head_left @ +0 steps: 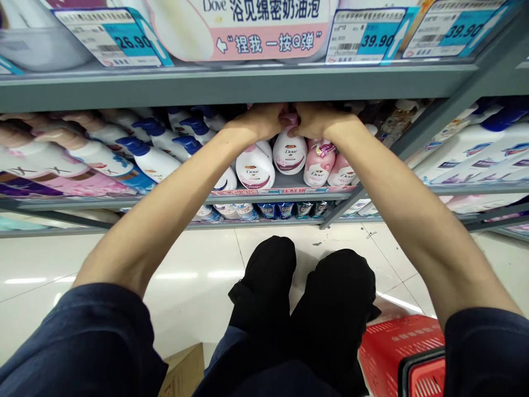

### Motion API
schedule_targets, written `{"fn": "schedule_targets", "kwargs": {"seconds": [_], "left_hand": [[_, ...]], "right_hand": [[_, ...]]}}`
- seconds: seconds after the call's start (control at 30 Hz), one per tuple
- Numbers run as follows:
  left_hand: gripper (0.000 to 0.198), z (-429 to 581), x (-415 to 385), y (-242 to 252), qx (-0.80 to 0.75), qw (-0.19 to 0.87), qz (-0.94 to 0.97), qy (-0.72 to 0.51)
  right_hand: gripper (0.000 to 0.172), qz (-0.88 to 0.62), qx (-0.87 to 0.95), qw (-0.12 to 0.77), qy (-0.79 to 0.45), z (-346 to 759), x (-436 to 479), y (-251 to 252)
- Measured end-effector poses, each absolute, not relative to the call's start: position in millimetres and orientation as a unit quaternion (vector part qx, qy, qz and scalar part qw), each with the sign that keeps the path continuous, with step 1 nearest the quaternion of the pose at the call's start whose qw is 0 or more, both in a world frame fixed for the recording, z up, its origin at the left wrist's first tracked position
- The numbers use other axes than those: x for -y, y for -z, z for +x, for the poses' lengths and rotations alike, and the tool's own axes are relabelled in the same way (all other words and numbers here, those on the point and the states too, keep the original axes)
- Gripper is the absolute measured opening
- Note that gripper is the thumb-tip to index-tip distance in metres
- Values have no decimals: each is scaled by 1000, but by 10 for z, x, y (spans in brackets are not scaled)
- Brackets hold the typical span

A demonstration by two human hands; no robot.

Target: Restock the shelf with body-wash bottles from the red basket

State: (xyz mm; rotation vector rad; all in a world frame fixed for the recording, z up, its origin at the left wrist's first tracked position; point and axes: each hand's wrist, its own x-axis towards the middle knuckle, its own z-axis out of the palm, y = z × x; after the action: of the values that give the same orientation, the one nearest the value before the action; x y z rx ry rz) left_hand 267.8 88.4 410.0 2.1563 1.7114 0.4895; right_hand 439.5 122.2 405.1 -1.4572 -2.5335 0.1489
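Note:
Both arms reach into a shelf of pump bottles under a grey shelf edge. At the pink pump top of a white Dove bottle (290, 153), my left hand (270, 119) and my right hand (313, 120) meet, fingers closed around it from either side. The bottle stands upright among others. Beside it on the left is another white Dove bottle (255, 168); on the right is a pink Dove bottle (318, 165). The upper shelf edge partly hides the backs of both hands.
The grey shelf beam (231, 87) runs just above my hands, with price tags over it. Blue-capped bottles (149, 160) fill the left. A red basket (397, 342) sits on the floor at the lower right, a cardboard box (184, 372) at the lower left.

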Motion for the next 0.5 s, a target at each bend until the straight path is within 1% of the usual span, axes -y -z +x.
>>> {"fn": "schedule_targets", "kwargs": {"seconds": [0.07,0.1,0.17,0.23,0.3,0.33,0.4,0.5], "left_hand": [[57,2647,-809,-4119,-595,159,764,-192],[55,2611,-719,-4127,-589,150,766,-209],[46,2497,-424,-4098,-577,124,763,-264],[35,2341,-21,-3952,-570,95,740,-344],[32,2163,380,-3667,-577,78,683,-441],[30,2074,544,-3484,-601,95,641,-468],[27,1914,758,-3093,-642,163,558,-500],[26,1758,823,-2614,-661,256,479,-518]], "right_hand": [[51,-504,855,109,-59,4427,-953,-4156],[49,-497,856,128,-66,4474,-775,-4191],[44,-474,856,184,-88,4628,-353,-4184],[42,-466,842,247,-112,4835,88,-4040],[36,-486,806,302,-151,5024,441,-3772],[33,-493,790,312,-186,5085,555,-3612],[28,-504,764,306,-263,5101,635,-3303],[28,-503,756,275,-316,4840,461,-3000]]}}
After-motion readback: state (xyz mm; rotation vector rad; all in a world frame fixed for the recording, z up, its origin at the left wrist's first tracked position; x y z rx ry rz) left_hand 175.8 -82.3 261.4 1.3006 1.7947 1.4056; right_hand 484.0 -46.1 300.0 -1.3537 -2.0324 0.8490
